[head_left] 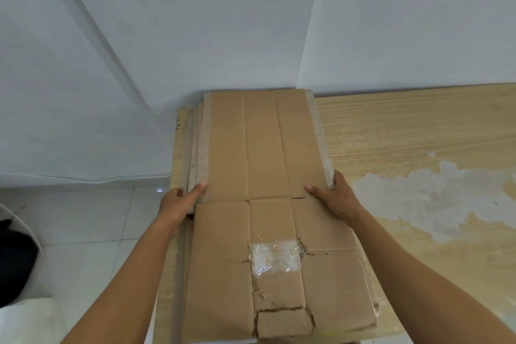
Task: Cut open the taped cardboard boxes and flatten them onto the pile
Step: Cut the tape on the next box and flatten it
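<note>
The flattened box (265, 148) lies on the pile (192, 148) at the left end of the desk (391, 126), with its far edge at the wall. The left hand (178, 201) and right hand (336, 198), well apart, each pinch a side edge by the middle fold, thumbs on top, probably to square the sheet with the layers beneath. A tape patch (275, 257) clings to the near half.

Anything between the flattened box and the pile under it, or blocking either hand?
Nothing visible. The left hand and right hand grip the flattened box by its side edges, and it lies on the pile on the table. Only fingers hidden under those edges might sit between.
</note>
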`<state>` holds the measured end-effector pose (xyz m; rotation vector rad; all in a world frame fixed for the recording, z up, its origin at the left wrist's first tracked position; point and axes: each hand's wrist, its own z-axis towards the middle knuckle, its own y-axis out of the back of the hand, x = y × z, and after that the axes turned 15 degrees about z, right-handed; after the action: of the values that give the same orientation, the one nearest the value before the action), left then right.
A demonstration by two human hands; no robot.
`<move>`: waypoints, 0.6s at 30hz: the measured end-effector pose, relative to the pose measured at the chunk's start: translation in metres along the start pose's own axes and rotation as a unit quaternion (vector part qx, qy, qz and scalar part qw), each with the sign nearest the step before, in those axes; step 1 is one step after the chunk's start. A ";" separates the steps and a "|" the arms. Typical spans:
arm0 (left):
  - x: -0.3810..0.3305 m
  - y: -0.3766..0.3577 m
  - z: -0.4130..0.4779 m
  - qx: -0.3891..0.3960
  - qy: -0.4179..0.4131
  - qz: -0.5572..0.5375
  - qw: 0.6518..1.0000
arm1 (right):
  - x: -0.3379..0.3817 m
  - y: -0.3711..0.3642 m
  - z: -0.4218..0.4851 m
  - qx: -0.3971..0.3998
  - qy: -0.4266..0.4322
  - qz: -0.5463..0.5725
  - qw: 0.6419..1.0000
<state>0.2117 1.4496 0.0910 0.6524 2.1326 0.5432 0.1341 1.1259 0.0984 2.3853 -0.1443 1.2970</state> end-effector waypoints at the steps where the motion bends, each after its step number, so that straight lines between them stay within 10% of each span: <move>1: -0.001 0.001 -0.001 0.011 -0.007 -0.006 1.000 | 0.002 -0.004 -0.003 0.002 0.002 -0.003 1.000; 18: 0.006 0.005 -0.001 0.005 0.016 0.072 0.997 | -0.006 -0.011 0.002 -0.006 -0.044 -0.015 0.999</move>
<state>0.2090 1.4569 0.0907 0.8112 2.1302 0.6249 0.1349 1.1347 0.0890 2.4263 -0.1400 1.1756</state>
